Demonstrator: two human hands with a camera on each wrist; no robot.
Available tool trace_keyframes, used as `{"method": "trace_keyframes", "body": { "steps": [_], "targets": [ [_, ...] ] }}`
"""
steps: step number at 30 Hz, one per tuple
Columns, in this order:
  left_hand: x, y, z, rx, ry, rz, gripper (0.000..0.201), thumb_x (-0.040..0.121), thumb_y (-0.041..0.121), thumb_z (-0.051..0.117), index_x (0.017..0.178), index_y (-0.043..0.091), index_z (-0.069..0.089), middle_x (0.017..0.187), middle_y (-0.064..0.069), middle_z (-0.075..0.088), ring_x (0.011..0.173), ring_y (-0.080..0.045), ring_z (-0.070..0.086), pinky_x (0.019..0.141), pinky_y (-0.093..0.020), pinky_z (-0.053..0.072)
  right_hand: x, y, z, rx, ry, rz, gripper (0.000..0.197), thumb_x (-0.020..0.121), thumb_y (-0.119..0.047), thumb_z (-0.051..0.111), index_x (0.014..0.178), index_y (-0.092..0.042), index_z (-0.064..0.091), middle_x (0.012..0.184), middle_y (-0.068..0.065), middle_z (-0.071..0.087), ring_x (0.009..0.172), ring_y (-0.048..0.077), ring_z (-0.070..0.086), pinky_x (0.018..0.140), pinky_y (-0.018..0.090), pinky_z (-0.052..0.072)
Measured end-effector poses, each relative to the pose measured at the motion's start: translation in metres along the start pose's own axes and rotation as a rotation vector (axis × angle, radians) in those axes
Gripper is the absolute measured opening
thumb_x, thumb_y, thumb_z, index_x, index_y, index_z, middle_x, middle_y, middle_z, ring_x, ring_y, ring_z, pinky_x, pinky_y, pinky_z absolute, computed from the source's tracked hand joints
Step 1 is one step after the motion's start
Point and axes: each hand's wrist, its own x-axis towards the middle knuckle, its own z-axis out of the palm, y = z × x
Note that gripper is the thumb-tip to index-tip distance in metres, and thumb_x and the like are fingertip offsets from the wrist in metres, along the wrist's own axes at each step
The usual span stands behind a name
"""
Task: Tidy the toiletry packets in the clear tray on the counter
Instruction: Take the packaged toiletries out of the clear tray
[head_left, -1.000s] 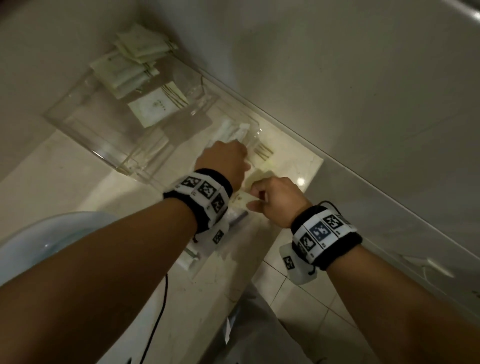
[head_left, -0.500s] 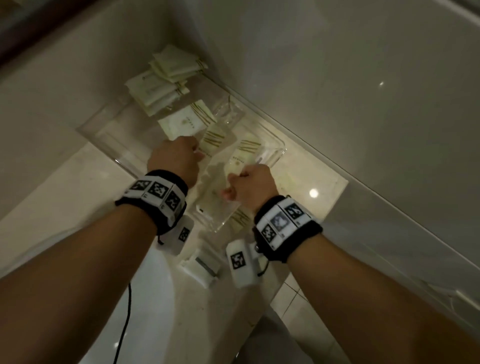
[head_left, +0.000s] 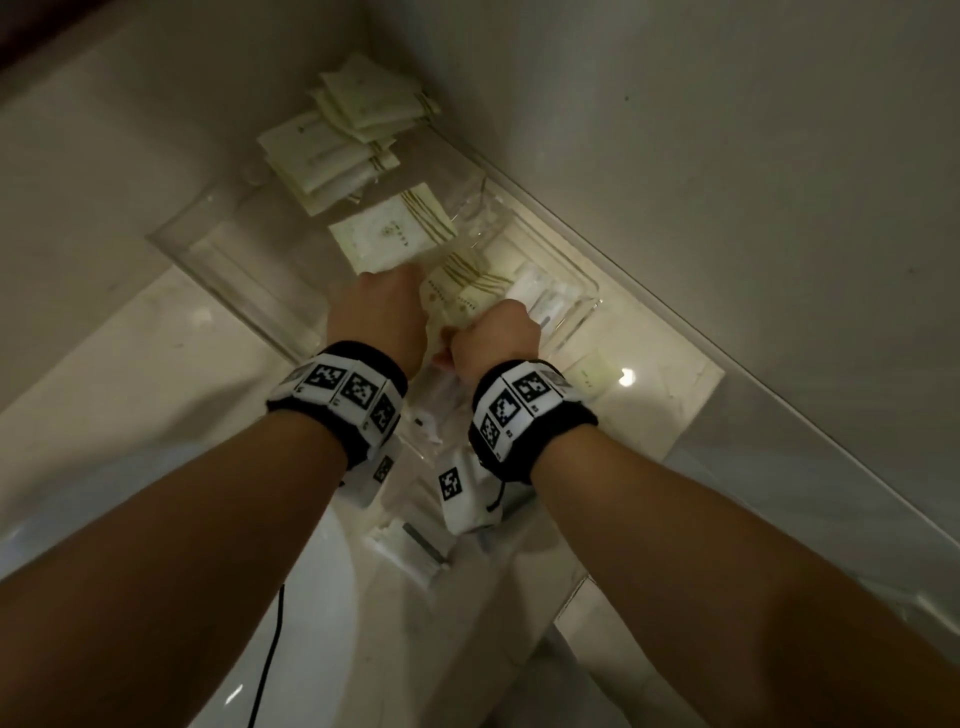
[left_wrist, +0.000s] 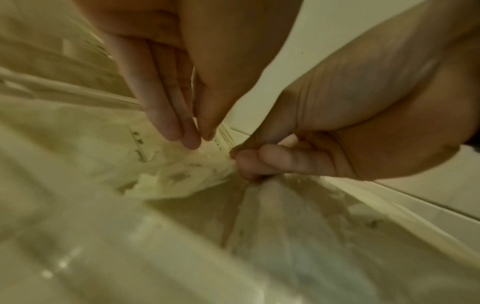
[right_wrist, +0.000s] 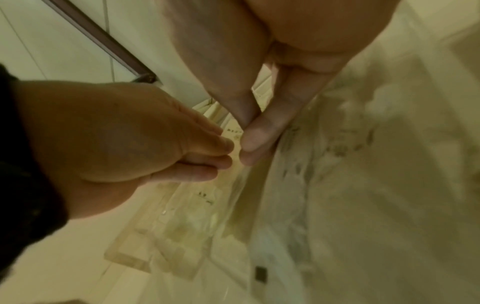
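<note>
packet print (head_left: 435, 296) blurred, sink (head_left: 291, 597) cut off

No legible text anywhere. Packets (head_left: 389, 236) in the clear tray (head_left: 244, 280) carry a small printed emblem w/ a short line of tiny characters plus gold stripes at one end, too small and blurred to read. The packet (left_wrist: 166, 164) seen from the left wrist cam shows dark character marks, unreadable too. Wristbands (head_left: 343, 389) carry black-and-white square fiducial markers w/ tiny digits beside them, not readable; a white tag (head_left: 451, 483) under the right wrist bears another marker.
</note>
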Motion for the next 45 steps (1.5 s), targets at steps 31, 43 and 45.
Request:
{"method": "trace_keyframes", "body": {
  "steps": [31, 43, 45],
  "targets": [
    [-0.065, 0.066, 0.012, -0.052, -0.21, 0.311, 0.026, 0.094, 0.046, 0.056, 0.109, 0.029, 0.069, 0.096, 0.0, 0.07, 0.096, -0.023, 0.063, 0.08, -0.038, 0.052, -0.003, 0.111, -0.081, -0.075, 0.169, -0.074, 0.03, 0.07, -0.036, 0.076, 0.097, -0.026, 0.068, 0.104, 0.001, 0.07, 0.1, 0.024, 0.065, 0.091, 0.032, 0.053],
    [-0.113, 0.074, 0.041, 0.289, -0.424, 0.401, 0.05, 0.087, 0.058, 0.06, 0.122, 0.022, 0.064, 0.114, -0.005, 0.067, 0.097, -0.027, 0.065, 0.078, -0.036, 0.053, -0.002, 0.109, -0.087, -0.585, -0.154, -0.572, 0.041, 0.073, -0.032, 0.082, 0.11, -0.029, 0.066, 0.119, -0.008, 0.06, 0.107, 0.019, 0.059, 0.084, 0.029, 0.044],
    [-0.115, 0.075, 0.045, 0.322, -0.425, 0.39, 0.05, 0.088, 0.054, 0.06, 0.124, 0.019, 0.061, 0.117, -0.007, 0.063, 0.097, -0.03, 0.064, 0.071, -0.035, 0.048, 0.0, 0.109, -0.087, -0.601, -0.142, -0.54, 0.038, 0.072, -0.036, 0.082, 0.106, -0.029, 0.067, 0.115, -0.006, 0.062, 0.103, 0.02, 0.061, 0.08, 0.028, 0.042]
  ]
}}
